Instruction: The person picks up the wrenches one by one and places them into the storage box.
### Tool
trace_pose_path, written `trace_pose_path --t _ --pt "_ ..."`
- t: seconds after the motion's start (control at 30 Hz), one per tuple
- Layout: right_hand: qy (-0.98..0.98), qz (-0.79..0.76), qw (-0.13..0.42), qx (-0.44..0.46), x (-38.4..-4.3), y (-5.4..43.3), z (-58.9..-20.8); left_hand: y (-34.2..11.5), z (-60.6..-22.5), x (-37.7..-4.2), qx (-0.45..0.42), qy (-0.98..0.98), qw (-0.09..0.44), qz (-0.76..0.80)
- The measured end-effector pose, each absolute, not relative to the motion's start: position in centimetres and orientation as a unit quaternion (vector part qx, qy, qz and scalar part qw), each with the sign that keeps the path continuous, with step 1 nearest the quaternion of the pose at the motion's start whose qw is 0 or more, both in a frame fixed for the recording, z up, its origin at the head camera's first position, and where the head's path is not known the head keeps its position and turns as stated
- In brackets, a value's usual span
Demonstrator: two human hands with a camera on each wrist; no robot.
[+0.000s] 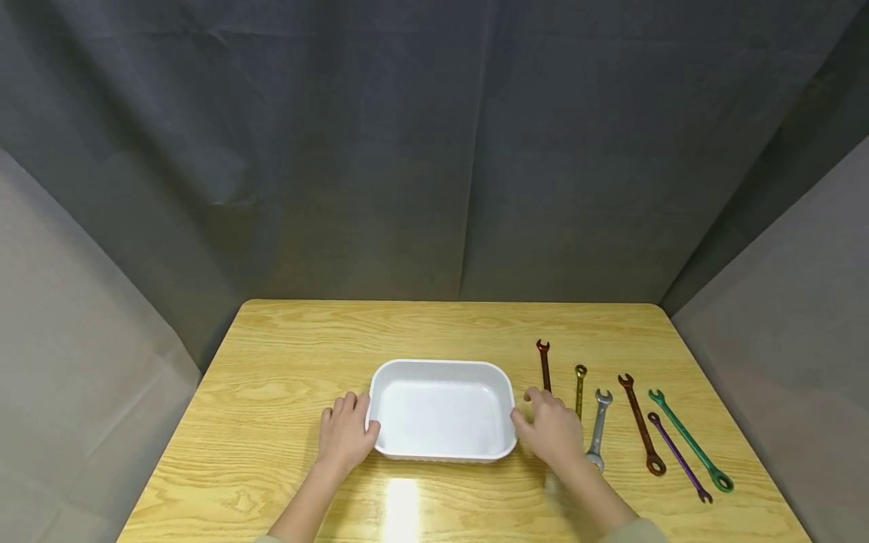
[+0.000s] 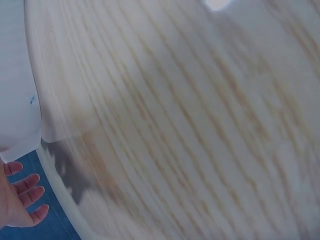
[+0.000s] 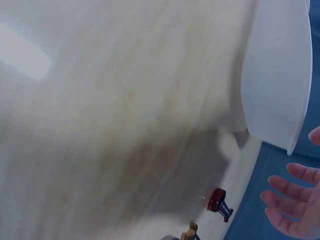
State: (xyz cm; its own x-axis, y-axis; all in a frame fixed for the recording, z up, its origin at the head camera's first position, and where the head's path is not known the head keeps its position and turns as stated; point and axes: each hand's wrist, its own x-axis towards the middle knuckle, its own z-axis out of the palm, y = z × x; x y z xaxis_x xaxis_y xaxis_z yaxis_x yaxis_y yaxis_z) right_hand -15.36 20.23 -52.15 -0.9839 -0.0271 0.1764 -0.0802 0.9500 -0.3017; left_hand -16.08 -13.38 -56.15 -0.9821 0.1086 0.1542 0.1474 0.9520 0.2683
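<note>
A white rectangular plastic tray (image 1: 444, 457) stands on the wooden table, with nothing inside it. My left hand (image 1: 345, 434) is at its left side, thumb overlapping the rim and fingers loosely extended; in the left wrist view this hand (image 2: 21, 197) shows spread fingers by the tray corner (image 2: 20, 150). Beside the right side is my right hand (image 1: 553, 431), its thumb and index fingertips right by the rim. The right wrist view has that hand (image 3: 295, 200) with fingers relaxed and apart, near the tray wall (image 3: 277, 75).
Wrenches lie to the right: dark red (image 1: 545, 368) and gold (image 1: 580, 388) ones partly behind the right hand, then silver (image 1: 599, 426), reddish-brown (image 1: 640, 422), purple (image 1: 679, 456) and green (image 1: 689, 437). Dark curtains (image 1: 434, 151) hang behind the table (image 1: 271, 422).
</note>
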Motion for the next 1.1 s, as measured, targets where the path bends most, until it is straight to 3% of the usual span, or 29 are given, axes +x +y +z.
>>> trace_pose_path --t 0.73,1.1 --pt "-0.976 0.177 0.128 0.009 -20.0 22.3 -53.7 -13.3 -56.2 -16.1 -0.057 -0.986 0.074 -0.136" --pt "-0.980 0.173 0.091 -0.027 -21.6 22.7 -55.5 -13.2 -56.2 -16.0 -0.047 -0.987 0.068 -0.137"
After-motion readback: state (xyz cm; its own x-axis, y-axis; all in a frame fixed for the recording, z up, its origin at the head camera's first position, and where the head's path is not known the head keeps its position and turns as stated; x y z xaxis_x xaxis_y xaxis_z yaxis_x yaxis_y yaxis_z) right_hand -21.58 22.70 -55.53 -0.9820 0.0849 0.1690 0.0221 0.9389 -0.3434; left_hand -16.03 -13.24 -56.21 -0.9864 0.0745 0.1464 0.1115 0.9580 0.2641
